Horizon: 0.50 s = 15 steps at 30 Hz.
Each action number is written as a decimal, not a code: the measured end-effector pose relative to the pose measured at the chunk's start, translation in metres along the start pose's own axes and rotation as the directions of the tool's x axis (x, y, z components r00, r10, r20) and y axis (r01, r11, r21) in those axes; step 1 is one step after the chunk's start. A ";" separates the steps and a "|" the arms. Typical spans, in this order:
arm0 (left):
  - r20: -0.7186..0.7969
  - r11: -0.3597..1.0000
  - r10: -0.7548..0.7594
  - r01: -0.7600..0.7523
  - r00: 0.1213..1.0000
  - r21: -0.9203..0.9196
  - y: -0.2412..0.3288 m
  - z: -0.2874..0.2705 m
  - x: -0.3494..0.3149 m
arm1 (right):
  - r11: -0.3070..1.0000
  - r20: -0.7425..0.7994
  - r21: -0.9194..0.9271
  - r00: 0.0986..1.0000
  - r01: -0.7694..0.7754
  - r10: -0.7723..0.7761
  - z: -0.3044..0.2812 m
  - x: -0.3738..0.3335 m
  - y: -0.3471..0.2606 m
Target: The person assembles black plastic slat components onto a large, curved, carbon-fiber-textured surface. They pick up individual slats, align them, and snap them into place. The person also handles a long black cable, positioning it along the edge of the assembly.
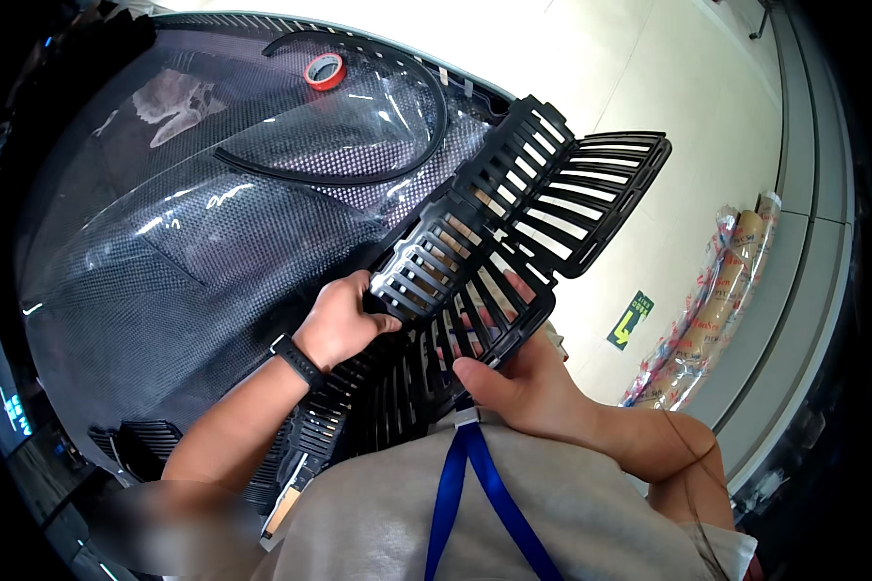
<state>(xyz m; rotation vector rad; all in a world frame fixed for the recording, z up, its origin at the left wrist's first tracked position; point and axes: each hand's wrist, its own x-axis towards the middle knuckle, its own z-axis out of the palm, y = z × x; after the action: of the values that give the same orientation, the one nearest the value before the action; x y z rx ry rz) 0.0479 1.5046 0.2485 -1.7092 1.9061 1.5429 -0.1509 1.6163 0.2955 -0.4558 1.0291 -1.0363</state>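
Blue lanyard (449,499); held black grille (486,242); dark patterned surface (179,300); pale floor (712,107).

Tape (329,85) and wrapped rolls (717,300) suggest a workshop.

Red print repeats along the clear wrapping (704,315) of the rolls at right. On the pale floor (707,126), 1 dark green sign (630,321) bears a bright bent mark and small lettering. Glowing pale-blue characters (13,412), possibly on a screen, show at far left.
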 end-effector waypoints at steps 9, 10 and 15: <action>-0.152 0.975 0.141 -0.164 0.978 -0.152 -0.009 -0.024 -0.033 | 1.000 0.141 -0.016 0.990 -0.006 0.009 0.003 -0.010 -0.010; -0.190 0.963 0.159 -0.195 0.969 -0.188 -0.006 -0.034 -0.041 | 1.000 0.152 -0.005 0.988 -0.019 0.019 0.007 -0.008 -0.014; -0.414 0.957 0.195 -0.265 0.889 -0.116 0.025 -0.077 -0.085 | 0.980 0.203 0.044 0.959 0.193 -0.198 0.029 0.011 -0.039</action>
<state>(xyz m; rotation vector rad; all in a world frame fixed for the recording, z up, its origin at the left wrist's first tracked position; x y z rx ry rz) 0.0944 1.4978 0.3555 -2.0696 2.3070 1.5687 -0.1433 1.5844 0.3324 -0.6416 0.7970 -1.1490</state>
